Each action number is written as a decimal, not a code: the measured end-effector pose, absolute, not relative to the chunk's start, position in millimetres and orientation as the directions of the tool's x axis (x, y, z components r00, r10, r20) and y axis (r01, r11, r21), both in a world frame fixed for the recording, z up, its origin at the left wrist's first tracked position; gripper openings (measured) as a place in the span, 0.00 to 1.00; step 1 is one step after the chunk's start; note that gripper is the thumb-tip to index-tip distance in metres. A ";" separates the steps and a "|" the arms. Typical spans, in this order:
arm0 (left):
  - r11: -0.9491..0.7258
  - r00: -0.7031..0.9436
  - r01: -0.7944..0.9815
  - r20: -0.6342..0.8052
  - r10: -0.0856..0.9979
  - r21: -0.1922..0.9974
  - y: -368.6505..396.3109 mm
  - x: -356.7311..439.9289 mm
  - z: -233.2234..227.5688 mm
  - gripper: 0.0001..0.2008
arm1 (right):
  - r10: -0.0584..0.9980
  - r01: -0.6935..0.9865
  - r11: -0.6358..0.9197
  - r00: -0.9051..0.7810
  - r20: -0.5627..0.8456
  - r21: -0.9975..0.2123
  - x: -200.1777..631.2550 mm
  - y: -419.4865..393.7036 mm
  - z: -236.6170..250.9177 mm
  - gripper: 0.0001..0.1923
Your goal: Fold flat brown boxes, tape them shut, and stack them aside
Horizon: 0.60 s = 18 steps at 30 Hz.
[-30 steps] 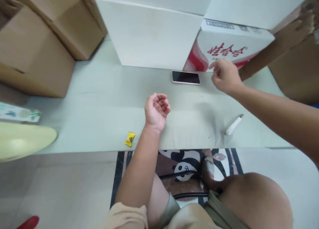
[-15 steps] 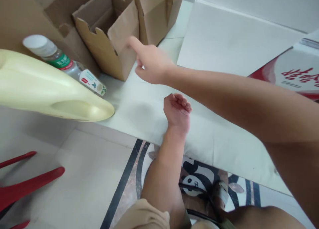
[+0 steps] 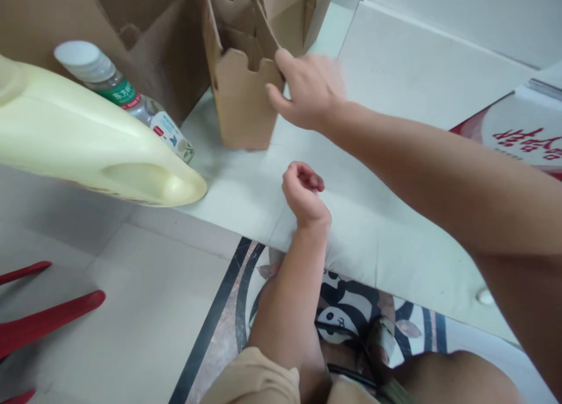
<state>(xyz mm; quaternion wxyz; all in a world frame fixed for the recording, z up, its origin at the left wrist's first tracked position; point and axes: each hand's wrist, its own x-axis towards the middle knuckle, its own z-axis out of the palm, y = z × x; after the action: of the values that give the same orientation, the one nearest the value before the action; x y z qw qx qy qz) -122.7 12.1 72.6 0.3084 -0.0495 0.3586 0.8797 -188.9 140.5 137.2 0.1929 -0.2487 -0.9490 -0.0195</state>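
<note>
Since half a second ago the right hand [image 3: 307,91] has gone from pointing to gripping the cardboard box [image 3: 240,102] flap, pulling it along the counter [image 3: 373,228]. The left hand [image 3: 302,194] rests curled, empty. Right fingers [image 3: 281,61] are motion-blurred.

The right hand [image 3: 307,91] grips the near edge of a small open cardboard box [image 3: 241,93], thumb against its outer wall. The left hand [image 3: 302,193] rests loosely curled on the pale table [image 3: 373,240] (holding nothing visible). A water bottle [image 3: 118,96] lies just beside a cream-coloured plastic object [image 3: 88,152].
</note>
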 end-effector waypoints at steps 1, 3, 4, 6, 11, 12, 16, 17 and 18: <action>-0.593 -0.897 -0.410 -0.187 0.401 0.693 9.7 -119.9 72.5 0.18 | 0.462 0.461 0.881 -0.782 0.419 -0.111 -167.6 146.3 135.9 0.11; -0.625 -0.972 -0.037 0.117 0.203 0.780 3.7 -116.4 73.7 0.17 | 0.455 0.412 0.889 -0.746 0.487 -0.200 -117.0 152.6 133.2 0.12; -0.619 -0.959 0.126 0.255 0.124 0.776 0.9 -116.1 74.5 0.16 | 0.469 0.409 0.882 -0.719 0.512 -0.234 -88.5 152.1 131.9 0.13; -0.568 -0.904 0.337 0.427 0.029 0.751 -1.6 -117.6 75.1 0.15 | 0.500 0.415 0.864 -0.643 0.581 -0.285 -28.2 143.2 128.8 0.16; -0.486 -0.840 0.327 0.485 0.244 0.811 16.0 -113.4 66.6 0.21 | 0.532 0.459 0.814 -0.341 0.775 -0.357 108.9 90.8 111.6 0.18; -0.498 -0.807 0.277 0.481 0.344 0.822 21.6 -108.4 65.0 0.21 | 0.506 0.464 0.816 -0.283 0.815 -0.345 129.6 79.5 106.1 0.18; -0.479 -0.618 0.132 0.450 0.644 0.868 37.2 -81.5 64.1 0.17 | 0.490 0.505 0.787 -0.164 0.856 -0.353 188.6 47.2 78.0 0.18; -0.475 -0.582 0.117 0.447 0.679 0.872 39.1 -75.3 64.8 0.16 | 0.513 0.504 0.777 -0.161 0.843 -0.376 198.9 43.5 69.8 0.18; -0.479 -0.554 0.106 0.451 0.699 0.872 40.5 -69.8 65.5 0.15 | 0.539 0.496 0.768 -0.161 0.827 -0.405 208.0 41.4 61.4 0.19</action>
<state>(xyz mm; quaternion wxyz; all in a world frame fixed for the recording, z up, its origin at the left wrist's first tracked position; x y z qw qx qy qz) -69.8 40.5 65.5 0.1990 0.4281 0.4701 0.7457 208.0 41.4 61.4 0.5515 -0.3400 -0.7615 0.0196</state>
